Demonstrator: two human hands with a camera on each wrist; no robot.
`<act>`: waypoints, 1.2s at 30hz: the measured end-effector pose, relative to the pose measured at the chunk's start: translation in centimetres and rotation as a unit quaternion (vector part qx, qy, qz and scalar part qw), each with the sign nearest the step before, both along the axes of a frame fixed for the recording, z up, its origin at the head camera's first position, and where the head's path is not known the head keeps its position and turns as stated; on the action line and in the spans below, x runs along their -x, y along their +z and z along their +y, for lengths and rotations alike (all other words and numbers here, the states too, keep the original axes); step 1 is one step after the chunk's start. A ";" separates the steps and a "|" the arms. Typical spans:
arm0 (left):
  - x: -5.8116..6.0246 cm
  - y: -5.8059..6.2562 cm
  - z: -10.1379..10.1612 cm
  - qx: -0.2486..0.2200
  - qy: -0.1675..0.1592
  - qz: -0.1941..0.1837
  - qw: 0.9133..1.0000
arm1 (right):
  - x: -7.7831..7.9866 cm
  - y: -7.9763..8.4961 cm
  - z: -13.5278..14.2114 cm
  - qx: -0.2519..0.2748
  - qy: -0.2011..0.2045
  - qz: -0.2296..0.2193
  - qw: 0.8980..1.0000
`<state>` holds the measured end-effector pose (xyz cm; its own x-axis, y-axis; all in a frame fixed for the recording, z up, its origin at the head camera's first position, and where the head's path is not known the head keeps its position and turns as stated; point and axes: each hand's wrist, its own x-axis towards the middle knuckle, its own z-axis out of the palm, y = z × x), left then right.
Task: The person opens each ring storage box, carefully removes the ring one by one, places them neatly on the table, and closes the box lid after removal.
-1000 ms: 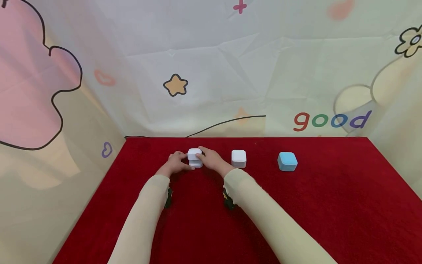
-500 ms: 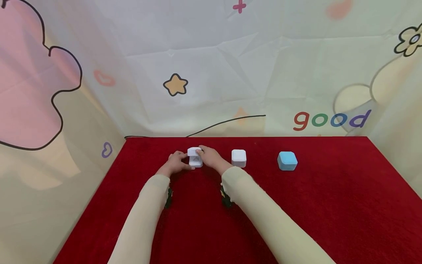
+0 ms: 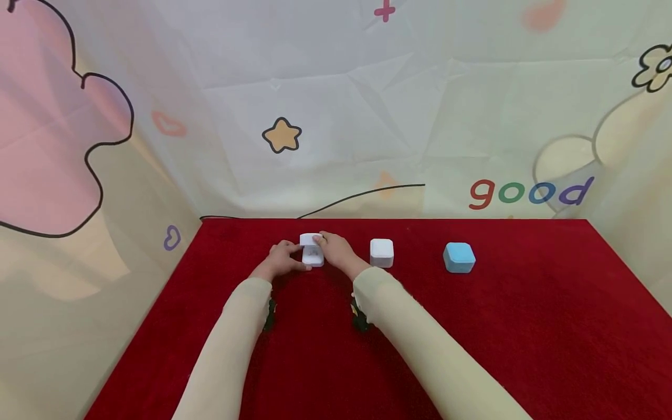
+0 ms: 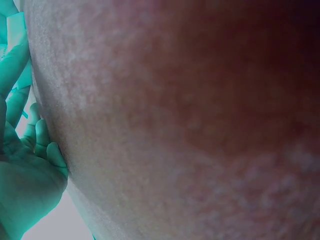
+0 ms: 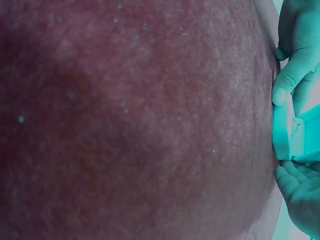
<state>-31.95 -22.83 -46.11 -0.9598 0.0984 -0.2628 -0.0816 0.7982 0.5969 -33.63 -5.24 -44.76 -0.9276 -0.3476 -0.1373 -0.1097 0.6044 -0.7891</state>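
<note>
White and hinged wide, a box [image 3: 313, 261] stands on the far left part of the red cloth [image 3: 315, 361], at about 11 o'clock from its middle. Its base sits flat, and the mouth faces 6 o'clock, toward the person; the lid [image 3: 307, 240] is raised over the 12 o'clock side. The footprint looks nearly square, so no long axis stands out.

The left hand [image 3: 282, 260], at the box's 9 o'clock, grasps the base, thumb along the near side. The right hand [image 3: 338, 252], at 2 to 3 o'clock, pinches the lid, thumb on its front face. Within the box, the right wrist view shows a thin dark detail [image 5: 295, 127], too small to name.

Near the right hand, at 3 o'clock from the box, sits a closed white cube [image 3: 381, 252]; well beyond it, in the same direction, is a blue cube [image 3: 459, 257]. Behind, at 12 o'clock, hangs a printed curtain [image 3: 336, 99].
</note>
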 end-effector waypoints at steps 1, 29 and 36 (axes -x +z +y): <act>0.0 0.0 0.0 0.000 0.001 0.000 1.000 | 0.0 0.0 0.0 0.004 -0.004 0.004 1.000; 0.4 -0.5 -0.2 0.004 -0.003 0.005 1.000 | 0.1 -0.6 0.4 0.044 -0.026 -0.011 0.999; 0.2 -0.4 -0.1 -0.003 0.005 0.005 1.000 | 0.3 -0.6 0.4 0.054 -0.030 -0.029 0.998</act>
<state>-32.18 -22.93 -46.50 -0.9631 0.0910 -0.2532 -0.0832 0.7942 0.6019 -33.95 -4.82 -45.40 -0.9390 -0.3066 -0.1559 -0.0275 0.5189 -0.8544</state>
